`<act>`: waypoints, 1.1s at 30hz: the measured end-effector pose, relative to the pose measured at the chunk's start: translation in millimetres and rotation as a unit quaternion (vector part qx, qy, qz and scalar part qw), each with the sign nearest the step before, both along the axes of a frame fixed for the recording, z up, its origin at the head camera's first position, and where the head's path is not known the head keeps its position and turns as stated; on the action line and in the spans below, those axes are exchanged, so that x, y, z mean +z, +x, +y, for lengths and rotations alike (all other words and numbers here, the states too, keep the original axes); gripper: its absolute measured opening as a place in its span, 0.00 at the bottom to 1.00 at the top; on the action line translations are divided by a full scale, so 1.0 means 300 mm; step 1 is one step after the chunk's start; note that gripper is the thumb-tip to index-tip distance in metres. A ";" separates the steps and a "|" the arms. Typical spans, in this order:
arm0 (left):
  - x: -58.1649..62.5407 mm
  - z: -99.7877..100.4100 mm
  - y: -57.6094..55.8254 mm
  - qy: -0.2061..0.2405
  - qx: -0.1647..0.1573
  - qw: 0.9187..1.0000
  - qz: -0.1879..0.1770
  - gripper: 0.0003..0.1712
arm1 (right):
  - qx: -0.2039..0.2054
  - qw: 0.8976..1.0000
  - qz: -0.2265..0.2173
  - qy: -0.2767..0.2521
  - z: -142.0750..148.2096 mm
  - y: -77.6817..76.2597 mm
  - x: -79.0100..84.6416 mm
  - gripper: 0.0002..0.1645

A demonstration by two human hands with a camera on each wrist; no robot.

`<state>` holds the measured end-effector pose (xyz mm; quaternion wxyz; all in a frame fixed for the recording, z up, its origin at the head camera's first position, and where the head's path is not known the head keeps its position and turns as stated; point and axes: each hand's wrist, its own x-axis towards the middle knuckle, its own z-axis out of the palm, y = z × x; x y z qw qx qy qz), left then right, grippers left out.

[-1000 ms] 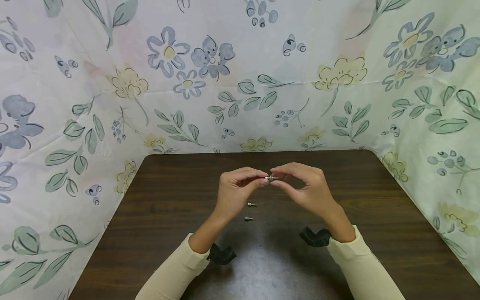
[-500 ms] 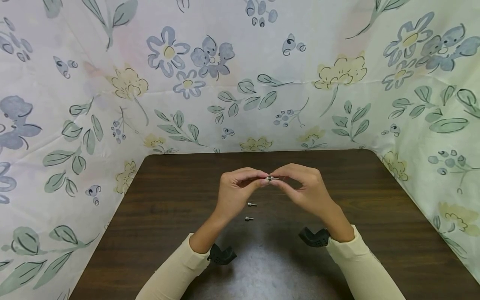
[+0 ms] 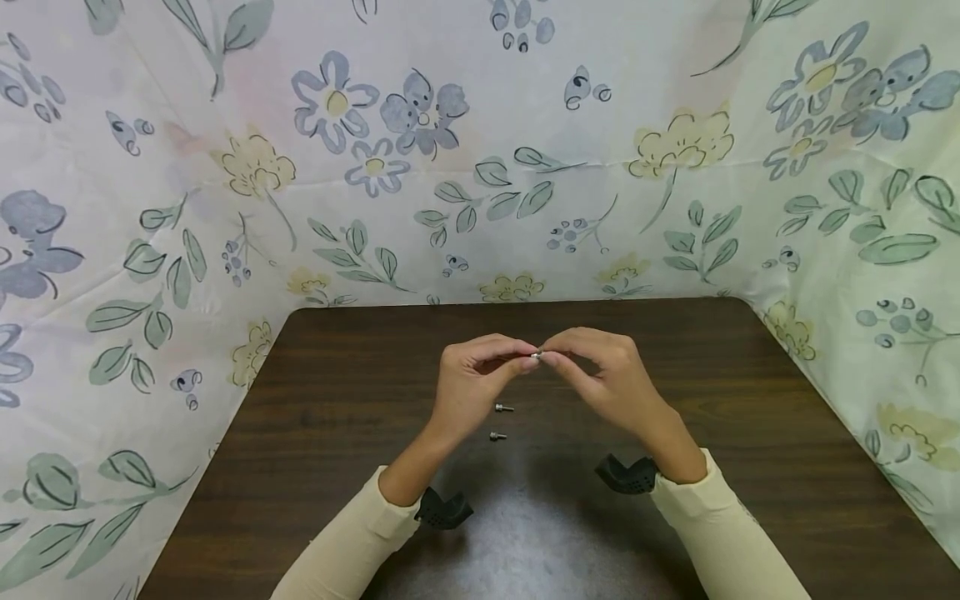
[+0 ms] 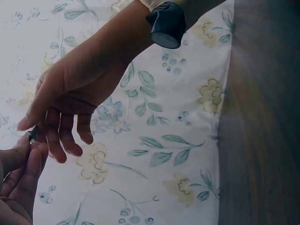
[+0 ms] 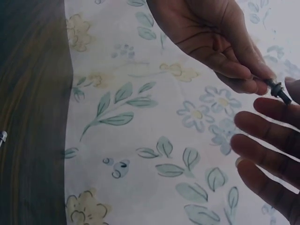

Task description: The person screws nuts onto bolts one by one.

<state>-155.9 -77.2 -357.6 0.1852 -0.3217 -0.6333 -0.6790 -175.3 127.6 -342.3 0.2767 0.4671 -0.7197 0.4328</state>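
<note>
A small metal screw (image 5: 278, 90) with a ring-like piece, a nut or a washer, around its shank is held above the table between both hands. My left hand (image 3: 472, 383) pinches its head end between thumb and index finger. From the other side, the thumb and index finger of my right hand (image 3: 609, 373) close over the threaded end and mostly cover it in the head view. The other right fingers (image 5: 265, 124) stay extended beside it in the right wrist view. Two more metal screws, a farther one (image 3: 504, 408) and a nearer one (image 3: 498, 437), lie on the table below the left hand.
The dark wood table (image 3: 337, 467) stretches under both arms. A floral cloth (image 3: 480, 242) hangs behind it and along both sides. Black wrist devices, one left (image 3: 444, 510) and one right (image 3: 627, 473), sit below the wrists.
The right thumb and index finger have moved left along the screw, covering the threaded end that showed before. The left hand and the two screws on the table have hardly moved.
</note>
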 end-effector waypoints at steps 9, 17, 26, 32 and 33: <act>0.003 -0.002 0.000 -0.003 0.008 1.000 -0.003 0.06 | 0.009 1.000 0.016 -0.009 0.007 0.004 0.007 0.13; 0.007 -0.003 0.003 -0.004 0.007 1.000 -0.008 0.06 | 0.009 1.000 0.028 -0.011 0.002 0.002 0.012 0.09; 0.008 -0.004 0.002 -0.006 0.004 1.000 -0.007 0.06 | 0.009 1.000 0.014 -0.014 -0.004 0.000 0.011 0.06; 0.011 -0.004 0.002 -0.001 0.001 1.000 -0.009 0.06 | 0.000 1.000 0.004 -0.008 0.000 0.000 0.013 0.05; 0.012 -0.004 0.002 -0.001 0.001 1.000 -0.010 0.06 | -0.002 1.000 0.003 -0.008 0.002 0.000 0.012 0.07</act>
